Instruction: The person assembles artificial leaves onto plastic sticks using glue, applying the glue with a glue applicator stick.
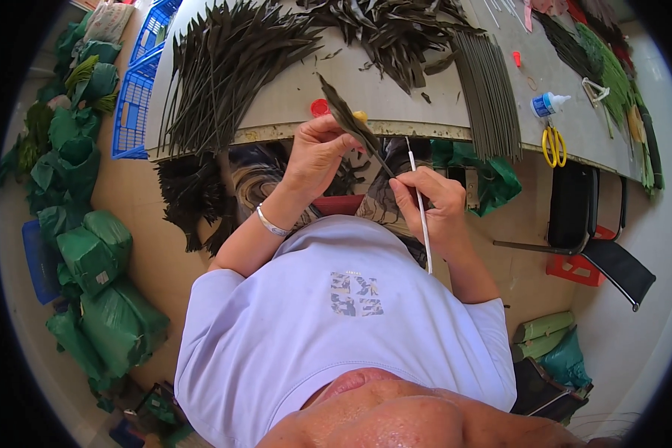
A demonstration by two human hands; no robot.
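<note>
A long dark green artificial leaf (349, 121) slants in front of my chest, just off the table's near edge. My left hand (311, 160) pinches its blade between thumb and fingers. Lower down, the thumb and fingers of my right hand (437, 200) are closed on the leaf's thin stem. A slim white stick (428, 239) also passes through my right hand, its tip pointing up toward the table. Close to my left fingers are a small red round lid (319, 107) and a yellow piece (361, 116), partly hidden.
On the table (287, 108) lie a fan of dark leaves (224, 67), a loose leaf pile (396, 37) and a row of stems (490, 93). A glue bottle (549, 104) and yellow-handled scissors (553, 147) are at right. Blue crates (136, 104) and green bags (119, 321) stand left.
</note>
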